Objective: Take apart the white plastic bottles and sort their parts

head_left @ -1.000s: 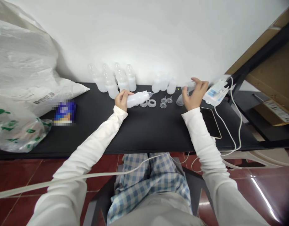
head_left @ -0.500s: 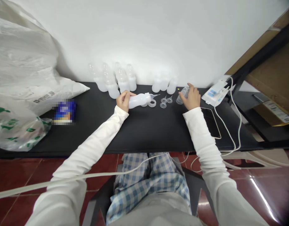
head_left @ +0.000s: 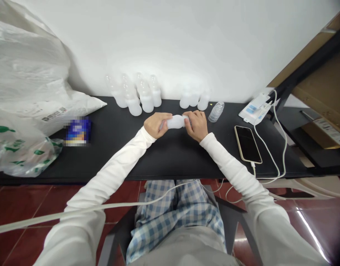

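Note:
A translucent white squeeze bottle lies sideways between my two hands, held over the black table. My left hand is closed around its base end. The fingers of my right hand are closed on its neck end and hide the collar and nozzle tip. To the right of that hand, a clear ribbed plastic cap lies on the table, apart from it. Behind my hands stand several bottles with clear domed caps at the left and several uncapped bottles nearer the middle. My hands mostly cover the loose nozzle pieces.
On the left rest a large white plastic bag, a green-printed clear bag and a blurred blue packet. A phone with a charging cable lies at the right, near a white power strip. The white wall closes off the back.
My right hand has let go of the clear cap, leaving it on the table, and moved left onto the bottle's neck end. My left hand has shifted slightly right with the bottle.

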Motion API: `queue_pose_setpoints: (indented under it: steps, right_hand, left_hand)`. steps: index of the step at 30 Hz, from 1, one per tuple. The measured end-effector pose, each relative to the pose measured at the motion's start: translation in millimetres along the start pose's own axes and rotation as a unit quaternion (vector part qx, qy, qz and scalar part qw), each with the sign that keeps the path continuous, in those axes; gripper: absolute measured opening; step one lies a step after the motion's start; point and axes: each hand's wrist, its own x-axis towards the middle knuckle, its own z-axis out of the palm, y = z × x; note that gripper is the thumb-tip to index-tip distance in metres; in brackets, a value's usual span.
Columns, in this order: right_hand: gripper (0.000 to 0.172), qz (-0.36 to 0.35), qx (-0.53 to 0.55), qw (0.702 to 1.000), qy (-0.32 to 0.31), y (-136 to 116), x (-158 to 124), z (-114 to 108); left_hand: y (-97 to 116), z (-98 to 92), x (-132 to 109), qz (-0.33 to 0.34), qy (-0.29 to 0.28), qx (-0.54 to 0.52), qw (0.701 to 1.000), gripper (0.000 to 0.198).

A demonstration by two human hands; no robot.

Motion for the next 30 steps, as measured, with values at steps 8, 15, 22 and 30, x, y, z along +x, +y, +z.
queue_pose_setpoints:
  steps: [8, 15, 22, 30]
  right_hand:
    - [0.057, 0.049, -0.004, 0.997, 0.059, 13, -8, 6]
    - [0.059, 0.055, -0.026, 0.995, 0.076, 31, -10, 1]
    - [0.067, 0.006, -0.072, 0.987, 0.142, 37, -12, -5]
    - [0.079, -0.064, -0.107, 0.990, 0.062, 52, -17, -8]
  left_hand:
    - [25, 15.3, 13, -0.080, 0.013, -0.108, 0.991, 0.045]
    - [44, 23.9, 30, -0.197, 0.027, -0.193, 0.961, 0.043]
    - [53, 26.9, 39, -0.326, 0.010, -0.288, 0.900, 0.033]
    - [55, 27.2, 46, -0.598, -0.166, -0.459, 0.636, 0.030]
